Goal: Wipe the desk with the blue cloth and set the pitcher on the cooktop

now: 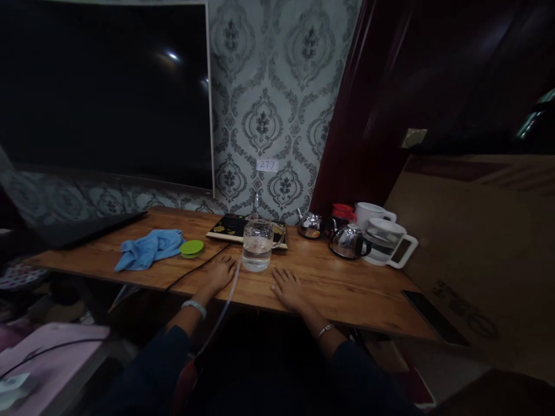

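Observation:
A clear glass pitcher [257, 247] with water in its lower part stands upright on the wooden table [329, 283], its handle turned to the right. My left hand [221, 273] rests on the tabletop to the left of the pitcher, fingers stretched out. On the other side, my right hand [288, 287] lies flat with its fingers spread. Both hands are apart from the pitcher and hold nothing. Between my left hand and the pitcher, a clear tube [235, 283] runs over the table's front edge. Behind the pitcher sits a black panel with gold flowers [231, 225], partly hidden.
At left lie a blue cloth [150, 249], a green round lid [191, 248] and a black cable [197, 268]. Metal kettles [347, 241] and white-handled jugs [381, 240] stand at right. A dark phone-like slab [433, 316] lies by a large cardboard box [481, 248].

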Available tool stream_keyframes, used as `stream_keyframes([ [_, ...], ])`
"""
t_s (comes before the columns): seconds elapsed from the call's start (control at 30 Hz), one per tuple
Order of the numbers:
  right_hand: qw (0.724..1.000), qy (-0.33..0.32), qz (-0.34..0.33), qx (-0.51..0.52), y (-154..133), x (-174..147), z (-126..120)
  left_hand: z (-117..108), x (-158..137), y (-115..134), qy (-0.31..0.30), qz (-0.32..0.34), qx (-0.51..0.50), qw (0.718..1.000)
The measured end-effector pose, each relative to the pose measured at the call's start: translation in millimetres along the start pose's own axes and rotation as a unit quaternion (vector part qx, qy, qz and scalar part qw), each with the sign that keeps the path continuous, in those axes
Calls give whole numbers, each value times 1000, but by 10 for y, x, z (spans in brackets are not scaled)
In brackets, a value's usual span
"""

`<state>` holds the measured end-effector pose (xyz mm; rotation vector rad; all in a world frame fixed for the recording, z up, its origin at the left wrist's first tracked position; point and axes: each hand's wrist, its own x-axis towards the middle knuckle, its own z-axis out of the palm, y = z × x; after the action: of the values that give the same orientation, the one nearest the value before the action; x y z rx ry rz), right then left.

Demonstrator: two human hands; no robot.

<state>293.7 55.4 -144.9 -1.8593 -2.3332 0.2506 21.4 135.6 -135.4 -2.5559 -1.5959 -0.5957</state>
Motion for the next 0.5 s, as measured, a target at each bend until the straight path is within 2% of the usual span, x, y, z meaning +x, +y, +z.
stream_keyframes([
  [0.5,1000,3,0,23,-13,40,-26,48,50,-63,0,-13,13,1000],
])
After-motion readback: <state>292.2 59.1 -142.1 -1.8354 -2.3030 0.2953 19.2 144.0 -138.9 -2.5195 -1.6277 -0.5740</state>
